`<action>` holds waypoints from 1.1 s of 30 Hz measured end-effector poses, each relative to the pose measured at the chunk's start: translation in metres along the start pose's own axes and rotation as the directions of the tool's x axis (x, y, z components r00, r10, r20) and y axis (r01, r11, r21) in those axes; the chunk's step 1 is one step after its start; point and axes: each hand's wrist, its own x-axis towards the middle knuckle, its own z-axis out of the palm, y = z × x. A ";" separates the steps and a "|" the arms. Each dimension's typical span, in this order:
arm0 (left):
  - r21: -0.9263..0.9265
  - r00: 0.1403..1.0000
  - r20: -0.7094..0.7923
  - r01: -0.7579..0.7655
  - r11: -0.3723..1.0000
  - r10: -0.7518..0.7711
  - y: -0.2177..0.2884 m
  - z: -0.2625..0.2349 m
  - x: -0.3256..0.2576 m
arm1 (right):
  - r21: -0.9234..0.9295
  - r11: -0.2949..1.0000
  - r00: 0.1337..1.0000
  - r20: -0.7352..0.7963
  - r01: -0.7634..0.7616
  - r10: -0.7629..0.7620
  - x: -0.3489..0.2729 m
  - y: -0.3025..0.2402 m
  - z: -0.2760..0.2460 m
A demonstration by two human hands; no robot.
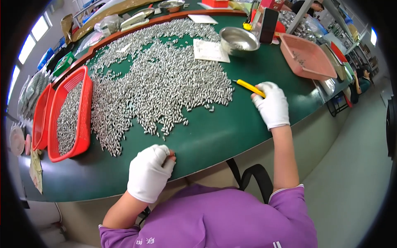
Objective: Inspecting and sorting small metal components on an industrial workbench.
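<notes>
A wide heap of small silvery metal cylinders (161, 82) covers the green table (215, 136). My right hand (273, 105), in a white glove, grips a yellow-handled tool (249, 87) just right of the heap, its tip pointing left. My left hand (149, 171), also gloved with bare fingertips, rests curled on the table near the front edge, below the heap. Whether a small piece sits between its fingers is not visible.
A red mesh basket (84, 103) holding more cylinders stands at the left, a second red basket (41, 115) beside it. A steel bowl (239, 40), a white paper (210, 51) and a pink tray (308, 58) lie at the back right. Another person (360, 82) sits far right.
</notes>
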 end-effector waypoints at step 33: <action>-0.067 0.991 0.000 0.131 0.989 -0.131 0.005 0.003 -0.004 | 0.556 0.819 0.724 0.506 0.142 -0.469 -0.127 -0.119 -0.056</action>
